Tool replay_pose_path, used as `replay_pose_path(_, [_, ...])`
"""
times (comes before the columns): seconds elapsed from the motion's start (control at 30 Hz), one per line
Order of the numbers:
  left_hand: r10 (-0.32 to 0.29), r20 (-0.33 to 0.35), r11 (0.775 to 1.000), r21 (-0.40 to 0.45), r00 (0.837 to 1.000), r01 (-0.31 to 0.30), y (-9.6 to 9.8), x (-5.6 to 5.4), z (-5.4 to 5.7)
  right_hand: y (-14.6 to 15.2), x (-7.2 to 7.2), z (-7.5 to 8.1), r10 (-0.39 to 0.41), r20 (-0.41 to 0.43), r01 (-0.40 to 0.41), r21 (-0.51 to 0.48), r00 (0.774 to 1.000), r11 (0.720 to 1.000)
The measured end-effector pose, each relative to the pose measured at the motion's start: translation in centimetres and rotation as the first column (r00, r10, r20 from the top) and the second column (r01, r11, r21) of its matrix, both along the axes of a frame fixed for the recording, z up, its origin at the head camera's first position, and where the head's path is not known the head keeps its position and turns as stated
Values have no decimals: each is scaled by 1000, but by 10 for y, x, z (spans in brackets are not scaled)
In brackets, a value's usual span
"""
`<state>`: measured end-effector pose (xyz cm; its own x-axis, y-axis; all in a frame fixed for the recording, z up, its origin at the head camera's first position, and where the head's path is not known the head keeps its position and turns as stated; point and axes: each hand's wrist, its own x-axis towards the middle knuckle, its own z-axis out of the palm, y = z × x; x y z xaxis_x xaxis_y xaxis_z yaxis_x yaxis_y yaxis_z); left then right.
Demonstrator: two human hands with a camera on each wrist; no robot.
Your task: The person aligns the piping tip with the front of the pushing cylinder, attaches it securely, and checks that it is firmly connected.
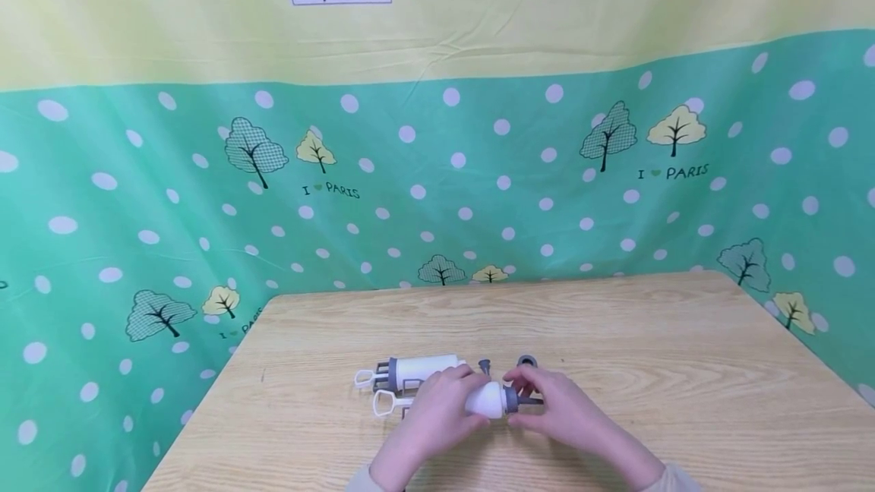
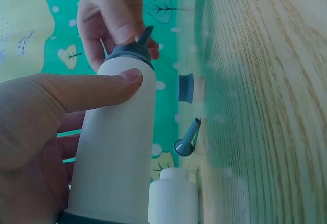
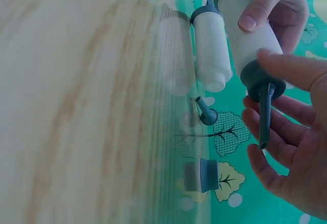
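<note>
The left hand (image 1: pixel 444 410) is wrapped around a white tube (image 1: pixel 484 401), its thumb along the near side, holding the tube raised off a wood-grain counter (image 1: pixel 615 325) with its length running left to right. At the tube's right end sits a dark grey cap (image 1: pixel 510 399) with a thin nozzle (image 3: pixel 265 116) pointing to the right. The right hand (image 1: pixel 570 410) has its thumb and fingers bent around this cap, pinching it; the far fingers are partly hidden, so how many of them touch it is hard to say. From the tube's left end sticks out a white loop handle (image 1: pixel 403 402). Just behind, a second white tube (image 1: pixel 427 367) lies on the counter, with a dark grey frame (image 1: pixel 393 375) and a similar white loop at its left end. Near that tube's right end lies a small loose nozzle (image 3: pixel 207 115), and farther right, just beyond the right hand, a grey spool-shaped piece (image 3: pixel 205 175). Behind the counter hangs a green and yellow cloth (image 1: pixel 478 207) with white dots and printed trees.
</note>
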<state>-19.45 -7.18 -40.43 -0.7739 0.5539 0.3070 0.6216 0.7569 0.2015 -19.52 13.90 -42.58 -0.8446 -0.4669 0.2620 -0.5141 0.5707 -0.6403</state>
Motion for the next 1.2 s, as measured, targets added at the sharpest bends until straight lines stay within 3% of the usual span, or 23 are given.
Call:
replay_pose_path(0.2, [-4,-25,1000,8,1000,4,-1,0,-1,0,0,-1,-6,-23,6,-1,1000,1000])
replay_pose_path(0.5, [6,-14,1000,12,1000,-6,-1,2,-2,1,2,-2,8,34,-8,-17,999,1000])
replay_pose_path(0.7, [-1,-36,1000,2,999,1,-1,2,0,0,2,-2,-30,8,29,42,1000,999])
replay_pose_path(1.2, [-9,-43,1000,-2,999,9,-1,3,2,0,3,1,-38,55,32,97,998,995])
